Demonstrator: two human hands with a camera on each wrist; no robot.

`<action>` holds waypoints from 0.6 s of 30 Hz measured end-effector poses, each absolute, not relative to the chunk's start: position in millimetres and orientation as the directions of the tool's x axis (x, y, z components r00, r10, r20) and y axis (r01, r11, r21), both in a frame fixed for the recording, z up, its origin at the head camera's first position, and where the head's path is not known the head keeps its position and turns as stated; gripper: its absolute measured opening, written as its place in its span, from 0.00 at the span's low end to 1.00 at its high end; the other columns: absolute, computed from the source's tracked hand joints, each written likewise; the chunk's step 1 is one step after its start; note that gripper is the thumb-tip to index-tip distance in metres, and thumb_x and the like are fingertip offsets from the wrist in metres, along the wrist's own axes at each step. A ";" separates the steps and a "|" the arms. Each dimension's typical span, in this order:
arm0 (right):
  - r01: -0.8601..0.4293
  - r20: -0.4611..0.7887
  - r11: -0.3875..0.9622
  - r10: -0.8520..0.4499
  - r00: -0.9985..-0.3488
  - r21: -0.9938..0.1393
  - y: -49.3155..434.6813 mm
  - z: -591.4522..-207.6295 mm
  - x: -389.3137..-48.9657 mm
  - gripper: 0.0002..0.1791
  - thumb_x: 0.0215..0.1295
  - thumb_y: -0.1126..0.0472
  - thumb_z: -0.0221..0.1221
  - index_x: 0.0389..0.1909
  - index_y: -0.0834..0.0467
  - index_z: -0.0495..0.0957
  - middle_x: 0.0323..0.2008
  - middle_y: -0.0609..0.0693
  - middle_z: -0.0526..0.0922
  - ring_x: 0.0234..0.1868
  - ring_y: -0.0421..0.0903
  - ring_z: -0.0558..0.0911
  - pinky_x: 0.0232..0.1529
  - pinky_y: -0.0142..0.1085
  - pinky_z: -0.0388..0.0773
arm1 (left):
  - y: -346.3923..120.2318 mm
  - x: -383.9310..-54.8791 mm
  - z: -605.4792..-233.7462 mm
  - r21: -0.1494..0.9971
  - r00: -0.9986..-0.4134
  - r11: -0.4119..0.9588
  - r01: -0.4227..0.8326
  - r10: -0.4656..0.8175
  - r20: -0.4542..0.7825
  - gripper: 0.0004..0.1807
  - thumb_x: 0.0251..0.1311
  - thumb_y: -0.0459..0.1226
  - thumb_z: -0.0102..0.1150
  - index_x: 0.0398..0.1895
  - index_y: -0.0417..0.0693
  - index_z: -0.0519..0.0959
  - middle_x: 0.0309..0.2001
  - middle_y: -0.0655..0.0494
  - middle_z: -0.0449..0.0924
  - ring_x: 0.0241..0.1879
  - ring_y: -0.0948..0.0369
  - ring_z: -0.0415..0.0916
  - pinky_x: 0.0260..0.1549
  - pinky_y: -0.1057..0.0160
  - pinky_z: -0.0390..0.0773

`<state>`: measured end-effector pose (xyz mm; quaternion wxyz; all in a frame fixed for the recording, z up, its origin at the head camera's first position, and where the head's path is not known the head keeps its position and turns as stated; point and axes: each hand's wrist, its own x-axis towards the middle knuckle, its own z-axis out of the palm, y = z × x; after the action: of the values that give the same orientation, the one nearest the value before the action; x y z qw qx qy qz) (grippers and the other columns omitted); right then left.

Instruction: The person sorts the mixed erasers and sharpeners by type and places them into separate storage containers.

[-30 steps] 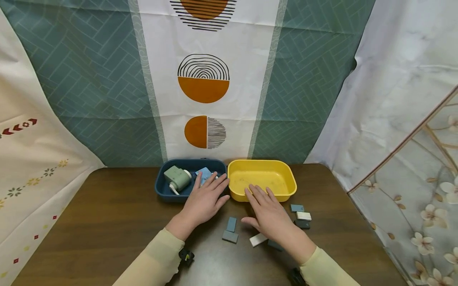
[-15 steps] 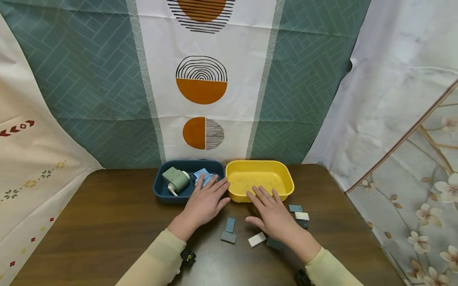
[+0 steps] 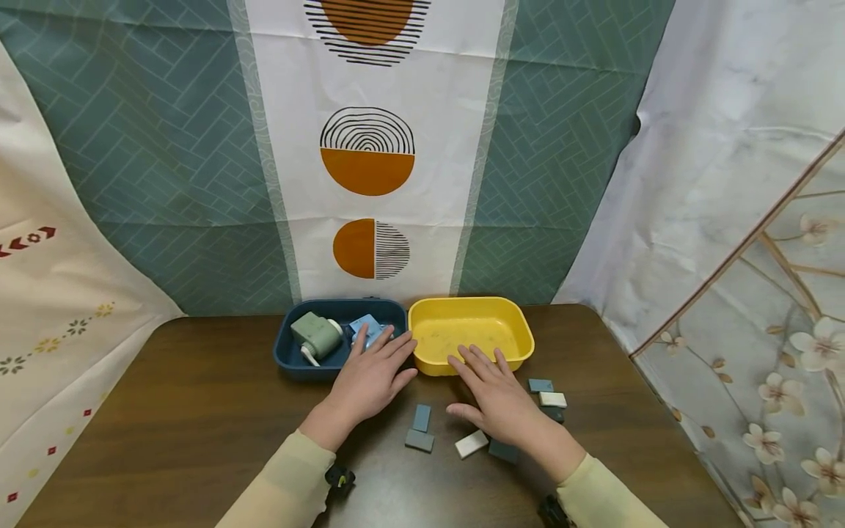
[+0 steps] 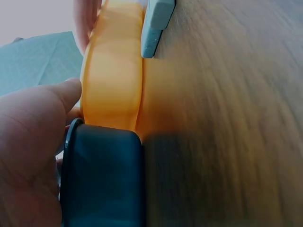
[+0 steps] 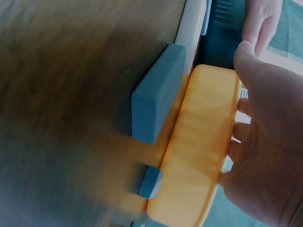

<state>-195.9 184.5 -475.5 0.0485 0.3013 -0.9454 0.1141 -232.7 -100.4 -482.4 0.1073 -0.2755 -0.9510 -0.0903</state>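
In the head view my left hand (image 3: 365, 380) lies palm down with spread, straight fingers over the front right corner of a navy bin (image 3: 307, 372). Its fingertips overlap a light blue object (image 3: 365, 323) in that bin, which also holds a sage-green device with white ends (image 3: 318, 334). My right hand (image 3: 498, 400), fingers straight, reaches over the front rim of a yellow bin (image 3: 521, 341). Neither hand grips anything. Under and near the right hand lie a white block (image 3: 472, 444) and a dark blue-grey block (image 3: 505, 450), partly covered by that forearm.
Two blue-grey blocks (image 3: 419, 441) lie between the arms. Right of the yellow bin are a blue block (image 3: 540, 385), a white block (image 3: 552, 400) and a dark block (image 3: 553, 414). The bins stand side by side at the back of the brown table (image 3: 211, 411), before a patterned curtain (image 3: 370, 279).
The head view has shifted slightly. My right hand has moved a little to the right along the yellow bin, uncovering more of the white block. My left hand stays over the navy bin.
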 end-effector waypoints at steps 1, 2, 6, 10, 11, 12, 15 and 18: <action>-0.582 0.160 0.792 -0.560 -0.813 -0.186 183.6 -475.9 -195.8 0.46 0.79 0.38 0.64 0.86 0.58 0.63 0.85 0.62 0.62 0.87 0.62 0.57 0.84 0.68 0.44 | -101.7 -232.2 -482.5 0.110 -0.825 0.832 0.543 0.505 0.255 0.33 0.84 0.58 0.53 0.83 0.56 0.73 0.83 0.59 0.67 0.85 0.49 0.57 0.83 0.30 0.39; -0.582 0.156 0.792 -0.561 -0.813 -0.184 182.6 -476.2 -195.6 0.46 0.79 0.37 0.64 0.87 0.57 0.63 0.85 0.61 0.61 0.87 0.61 0.57 0.84 0.67 0.44 | -103.0 -231.5 -482.3 0.115 -0.825 0.831 0.544 0.505 0.255 0.33 0.84 0.58 0.53 0.83 0.56 0.73 0.83 0.59 0.67 0.85 0.49 0.58 0.83 0.30 0.39; -0.585 0.148 0.792 -0.566 -0.811 -0.176 179.1 -477.2 -195.7 0.47 0.79 0.35 0.63 0.87 0.57 0.62 0.86 0.60 0.61 0.87 0.61 0.57 0.84 0.67 0.44 | -107.3 -230.4 -483.6 0.114 -0.829 0.836 0.536 0.497 0.256 0.32 0.84 0.59 0.53 0.83 0.56 0.74 0.83 0.59 0.68 0.85 0.49 0.59 0.83 0.30 0.39; -0.588 0.145 0.791 -0.570 -0.808 -0.168 175.5 -477.3 -196.5 0.48 0.78 0.35 0.63 0.87 0.56 0.62 0.86 0.60 0.61 0.87 0.60 0.57 0.84 0.67 0.44 | -110.6 -230.7 -484.7 0.107 -0.831 0.842 0.529 0.487 0.269 0.32 0.84 0.58 0.53 0.82 0.56 0.75 0.82 0.59 0.70 0.84 0.49 0.60 0.82 0.29 0.40; -0.588 0.142 0.792 -0.571 -0.808 -0.162 174.6 -477.2 -196.8 0.48 0.78 0.35 0.63 0.87 0.56 0.62 0.86 0.60 0.61 0.87 0.60 0.56 0.84 0.66 0.44 | -111.2 -230.8 -484.9 0.109 -0.831 0.842 0.528 0.485 0.273 0.31 0.84 0.58 0.54 0.82 0.56 0.75 0.82 0.59 0.70 0.84 0.49 0.60 0.82 0.28 0.40; -0.587 0.138 0.793 -0.571 -0.809 -0.161 174.0 -477.0 -197.2 0.48 0.78 0.35 0.63 0.87 0.56 0.62 0.86 0.60 0.61 0.87 0.60 0.56 0.85 0.66 0.44 | -111.6 -230.9 -484.9 0.111 -0.830 0.842 0.528 0.484 0.277 0.31 0.84 0.58 0.54 0.81 0.56 0.76 0.81 0.58 0.70 0.84 0.49 0.60 0.82 0.28 0.40; -0.586 0.132 0.795 -0.571 -0.810 -0.158 172.7 -476.1 -198.3 0.48 0.78 0.35 0.63 0.87 0.56 0.62 0.86 0.59 0.61 0.87 0.60 0.55 0.85 0.66 0.43 | -111.9 -231.4 -484.4 0.118 -0.829 0.841 0.529 0.481 0.287 0.31 0.84 0.57 0.55 0.81 0.55 0.76 0.81 0.58 0.71 0.84 0.49 0.60 0.82 0.28 0.39; -0.583 0.127 0.797 -0.569 -0.813 -0.158 172.1 -474.8 -199.4 0.48 0.78 0.35 0.64 0.87 0.56 0.62 0.86 0.59 0.60 0.88 0.60 0.55 0.85 0.65 0.42 | -110.5 -232.9 -484.4 0.117 -0.831 0.843 0.524 0.477 0.286 0.31 0.84 0.57 0.55 0.81 0.54 0.76 0.82 0.57 0.70 0.84 0.49 0.59 0.82 0.29 0.37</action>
<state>-199.4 172.1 -474.8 0.0367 0.3038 -0.9472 0.0953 -232.9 -110.5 -484.4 0.1236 -0.2630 -0.9520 -0.0957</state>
